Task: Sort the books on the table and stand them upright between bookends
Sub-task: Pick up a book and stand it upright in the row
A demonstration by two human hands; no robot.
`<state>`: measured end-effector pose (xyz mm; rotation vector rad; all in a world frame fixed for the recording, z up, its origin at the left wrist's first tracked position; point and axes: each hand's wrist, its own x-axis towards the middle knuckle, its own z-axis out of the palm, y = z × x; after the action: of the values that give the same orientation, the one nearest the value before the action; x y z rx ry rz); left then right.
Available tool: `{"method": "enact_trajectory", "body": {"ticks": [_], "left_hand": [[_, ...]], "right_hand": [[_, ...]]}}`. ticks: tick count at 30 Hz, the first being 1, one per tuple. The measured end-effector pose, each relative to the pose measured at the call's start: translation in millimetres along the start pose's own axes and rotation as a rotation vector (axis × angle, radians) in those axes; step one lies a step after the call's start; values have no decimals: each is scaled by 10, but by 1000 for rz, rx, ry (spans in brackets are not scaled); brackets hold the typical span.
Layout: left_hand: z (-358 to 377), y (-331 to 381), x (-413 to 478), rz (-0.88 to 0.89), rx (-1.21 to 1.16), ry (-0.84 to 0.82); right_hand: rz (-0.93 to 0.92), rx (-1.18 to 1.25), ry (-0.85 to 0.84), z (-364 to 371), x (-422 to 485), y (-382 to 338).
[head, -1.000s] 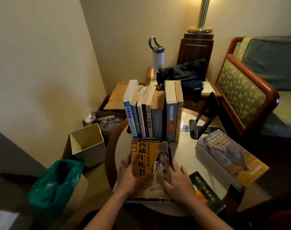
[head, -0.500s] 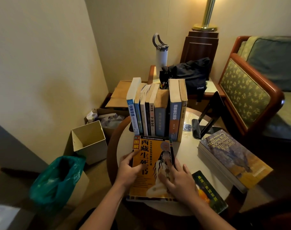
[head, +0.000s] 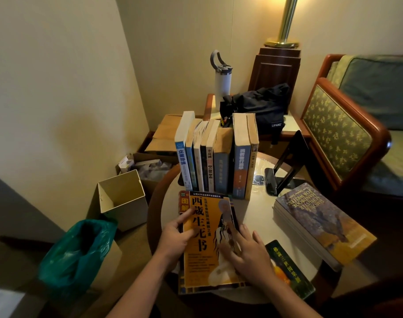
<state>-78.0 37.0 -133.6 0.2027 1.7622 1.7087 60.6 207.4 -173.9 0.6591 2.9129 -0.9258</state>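
We are at the pick-up step. The orange book (head: pixel 207 239) lies flat at the near edge of the round table (head: pixel 253 210), just in front of the row of standing books (head: pixel 216 157), seemingly on top of another volume. Our left hand (head: pixel 175 239) grips its left edge, thumb on the cover and fingers curled round it. Our right hand (head: pixel 248 253) rests on the cover, fingers spread flat, holding nothing. Next, we judge, the book must be tipped upright and slid in at the row's right end, and the black bookend (head: pixel 294 148), which stands apart, pushed against it. A thick handbook (head: pixel 322 230) and a green book (head: pixel 290 269) wait flat on the table. An armchair (head: pixel 343 134) stands to the right, and a bin with a green bag (head: pixel 79 249) sits on the floor to the left.
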Motion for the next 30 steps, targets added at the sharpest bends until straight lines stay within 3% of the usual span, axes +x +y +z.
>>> {"method": "enact_trajectory", "body": {"ticks": [6,11,15,20,30], "left_hand": [[165,322,-332,207,-21,-64],[382,623,-605,526,237,-48],[522,835,-725,733,405,74],[627,971,-795,744,468,140],[755,885,-878,482,320,-87]], "right_hand": [[-72,717,118,-312,12,-247],[-146,860,247,-762,108,-422],[-232,761,348,-1006,166,-468],[-242,654,313,-1210,182,-554],[-205,598,270,-1185,-121,-574]]}}
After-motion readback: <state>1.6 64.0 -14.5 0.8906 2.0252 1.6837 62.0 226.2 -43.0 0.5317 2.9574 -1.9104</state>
